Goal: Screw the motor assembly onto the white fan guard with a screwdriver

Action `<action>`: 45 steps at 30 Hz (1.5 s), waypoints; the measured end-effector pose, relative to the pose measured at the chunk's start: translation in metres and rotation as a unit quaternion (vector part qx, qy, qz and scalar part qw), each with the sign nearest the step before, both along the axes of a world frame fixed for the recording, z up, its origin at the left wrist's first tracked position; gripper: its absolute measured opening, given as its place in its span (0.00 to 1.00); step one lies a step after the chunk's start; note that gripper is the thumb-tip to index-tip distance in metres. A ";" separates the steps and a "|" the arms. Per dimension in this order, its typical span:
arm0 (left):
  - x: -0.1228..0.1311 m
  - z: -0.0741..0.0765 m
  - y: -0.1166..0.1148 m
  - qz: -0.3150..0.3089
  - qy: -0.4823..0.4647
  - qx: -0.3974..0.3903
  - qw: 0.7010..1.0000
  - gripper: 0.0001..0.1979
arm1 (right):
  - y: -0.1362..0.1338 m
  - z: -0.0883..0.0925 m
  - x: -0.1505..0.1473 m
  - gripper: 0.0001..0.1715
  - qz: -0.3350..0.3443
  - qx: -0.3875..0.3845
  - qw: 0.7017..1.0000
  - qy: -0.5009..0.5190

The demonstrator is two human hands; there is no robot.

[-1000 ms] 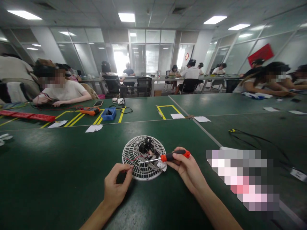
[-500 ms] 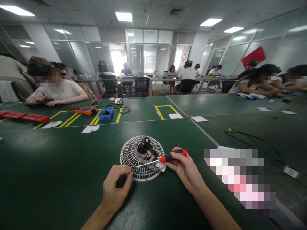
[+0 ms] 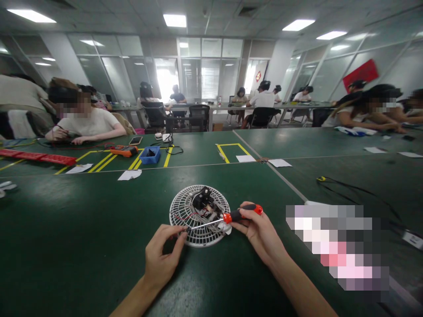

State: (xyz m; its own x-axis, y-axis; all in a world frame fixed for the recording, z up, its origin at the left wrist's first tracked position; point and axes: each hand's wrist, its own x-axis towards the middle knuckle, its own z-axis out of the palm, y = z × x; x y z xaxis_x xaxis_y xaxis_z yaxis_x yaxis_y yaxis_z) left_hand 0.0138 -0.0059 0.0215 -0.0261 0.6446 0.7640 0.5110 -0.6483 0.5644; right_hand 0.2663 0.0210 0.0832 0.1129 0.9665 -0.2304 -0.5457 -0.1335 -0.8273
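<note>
A round white fan grille [image 3: 178,207] lies flat on the green table, with a black motor [image 3: 201,199] and loose wires [image 3: 185,217] on it. My right hand [image 3: 259,229] is closed round the red and black handle of a screwdriver [image 3: 236,215]. The shaft points left across the grille. At its tip, my left hand [image 3: 165,248] pinches a small dark piece [image 3: 186,229] between thumb and forefinger, too small to tell its kind. A white part [image 3: 225,227] sits at the grille's right edge, under the screwdriver.
Beyond the grille stand a blue bin [image 3: 150,155] with black parts, an orange multimeter [image 3: 124,151] and a phone [image 3: 135,140]. Paper slips [image 3: 130,175] lie about. A black cable [image 3: 357,189] and a blurred-out object [image 3: 337,246] are to the right. Other people sit at surrounding tables.
The screwdriver's tip and my left fingertips have come together at the small dark piece. The whole scene has shifted slightly right as my head turned.
</note>
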 end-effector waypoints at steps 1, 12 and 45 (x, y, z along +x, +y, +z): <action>0.000 0.000 0.000 -0.002 -0.002 0.000 1.000 0.08 | 0.000 -0.001 0.000 0.22 0.001 0.004 1.000 -0.002; -0.006 0.001 0.001 -0.008 0.039 0.051 0.998 0.14 | 0.001 0.018 0.041 0.19 0.200 0.104 0.915 -0.333; 0.049 0.074 0.031 -0.163 -0.399 -0.358 0.829 0.28 | -0.034 0.012 0.038 0.09 0.040 0.246 0.808 -0.534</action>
